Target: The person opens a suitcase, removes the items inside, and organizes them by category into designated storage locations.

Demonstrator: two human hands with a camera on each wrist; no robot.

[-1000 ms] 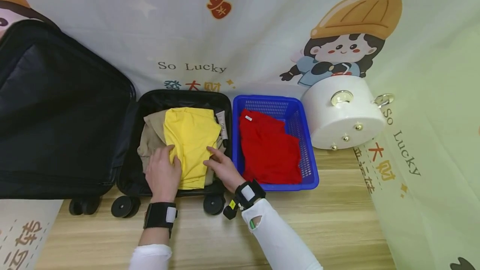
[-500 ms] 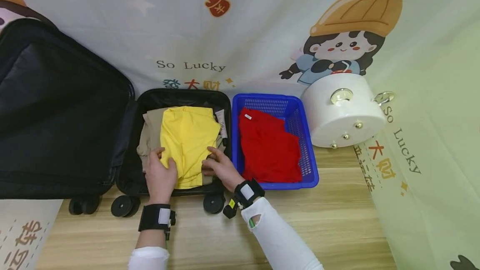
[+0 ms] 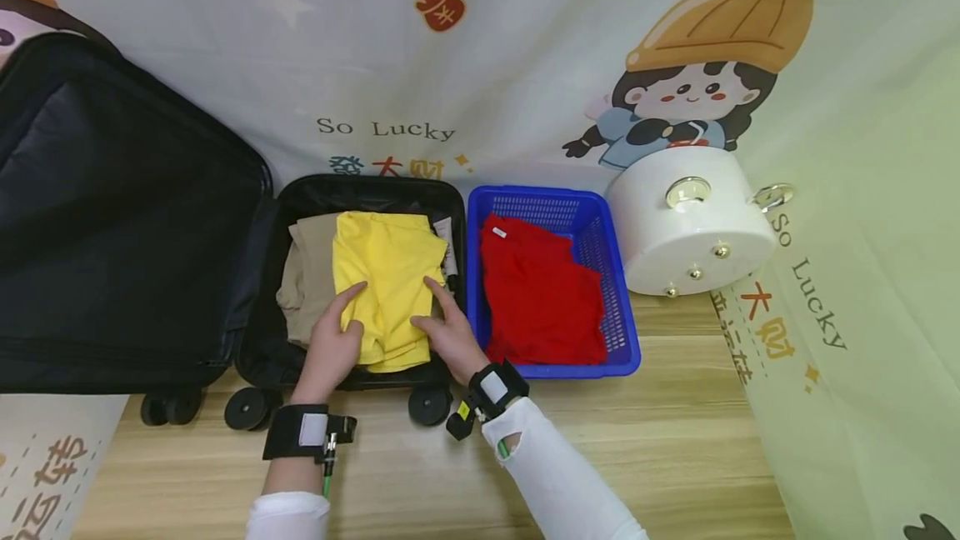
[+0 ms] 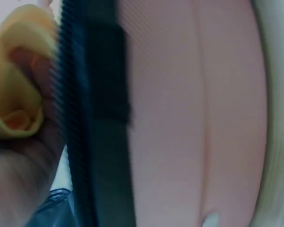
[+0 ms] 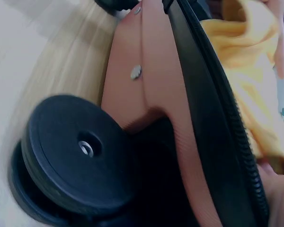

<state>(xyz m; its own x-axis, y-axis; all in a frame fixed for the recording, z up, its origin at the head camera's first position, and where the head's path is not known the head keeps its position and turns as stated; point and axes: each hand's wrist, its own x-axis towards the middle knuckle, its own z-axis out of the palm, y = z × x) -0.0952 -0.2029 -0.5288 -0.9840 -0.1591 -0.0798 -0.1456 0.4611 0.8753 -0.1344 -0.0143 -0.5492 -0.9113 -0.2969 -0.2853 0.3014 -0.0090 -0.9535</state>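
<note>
Hands hold yellow cloth; suitcase beneath

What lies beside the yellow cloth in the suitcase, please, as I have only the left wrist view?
Observer: In the head view, a beige garment lies to the left of the yellow cloth.
Operator: Thank you; is there anything on its right?
Observer: Yes, a pale tube lies there, near the wall of the suitcase.
Operator: And could you tell me what stands to the right of the suitcase?
Observer: A blue basket stands there.
</note>
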